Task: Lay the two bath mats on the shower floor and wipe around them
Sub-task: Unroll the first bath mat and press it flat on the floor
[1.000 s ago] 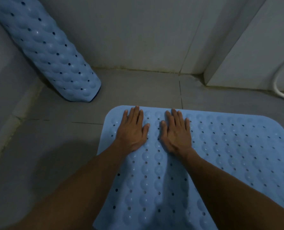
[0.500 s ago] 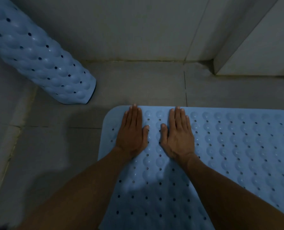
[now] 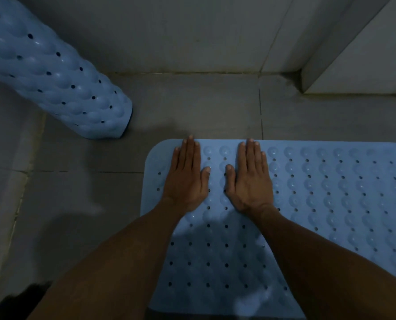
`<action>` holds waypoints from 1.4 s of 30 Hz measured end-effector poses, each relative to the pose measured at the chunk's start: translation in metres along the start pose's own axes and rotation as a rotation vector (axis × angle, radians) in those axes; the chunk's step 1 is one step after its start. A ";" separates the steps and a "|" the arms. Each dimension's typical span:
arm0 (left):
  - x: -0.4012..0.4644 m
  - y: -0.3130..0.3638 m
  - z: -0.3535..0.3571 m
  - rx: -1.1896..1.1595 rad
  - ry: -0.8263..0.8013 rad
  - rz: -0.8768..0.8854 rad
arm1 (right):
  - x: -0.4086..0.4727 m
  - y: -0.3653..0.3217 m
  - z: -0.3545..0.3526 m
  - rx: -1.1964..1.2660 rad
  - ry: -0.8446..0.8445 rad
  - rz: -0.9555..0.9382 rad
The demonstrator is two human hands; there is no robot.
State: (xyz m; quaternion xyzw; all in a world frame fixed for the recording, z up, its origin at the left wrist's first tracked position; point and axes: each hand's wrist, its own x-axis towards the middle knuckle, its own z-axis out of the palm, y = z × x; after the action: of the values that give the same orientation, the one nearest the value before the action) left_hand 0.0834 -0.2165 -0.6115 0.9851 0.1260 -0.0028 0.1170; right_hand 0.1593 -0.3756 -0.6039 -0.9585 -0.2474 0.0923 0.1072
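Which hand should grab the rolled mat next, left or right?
Left, probably. The left hand lies flat near the left edge of the flat mat, the side where the rolled mat leans. The right hand would have to cross over.

Rolled mat (image 3: 53,77) blocks left; bare floor (image 3: 192,107) ahead.

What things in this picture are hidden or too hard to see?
Head view only:
- Flat pale blue rubber bath mat: right and near edges cut off by the frame; parts covered by the left hand, right hand and forearms.
- Rolled pale blue rubber bath mat: far end cut off at the top-left corner.
- Dark shape, bottom left: blurred, unidentifiable.
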 end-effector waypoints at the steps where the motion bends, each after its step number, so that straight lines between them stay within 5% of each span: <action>1: 0.000 0.000 0.001 -0.004 0.000 0.002 | 0.000 0.000 0.000 -0.003 0.000 -0.001; 15: -0.001 0.001 0.001 0.074 -0.019 -0.008 | -0.002 0.005 0.004 0.029 0.040 -0.032; 24: 0.000 0.017 -0.023 0.068 -0.263 -0.126 | 0.001 0.037 -0.044 0.164 -0.248 -0.174; 35: 0.011 0.211 0.008 -0.060 -0.140 -0.056 | -0.040 0.228 -0.130 0.007 -0.083 -0.056; 42: 0.056 0.306 0.042 -0.062 -0.093 -0.045 | -0.029 0.300 -0.118 -0.033 -0.058 -0.027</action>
State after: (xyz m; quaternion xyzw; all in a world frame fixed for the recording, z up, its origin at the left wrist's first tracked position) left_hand 0.2146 -0.5000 -0.5842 0.9767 0.1427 -0.0472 0.1531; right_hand 0.2980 -0.6650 -0.5619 -0.9536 -0.2649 0.1145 0.0852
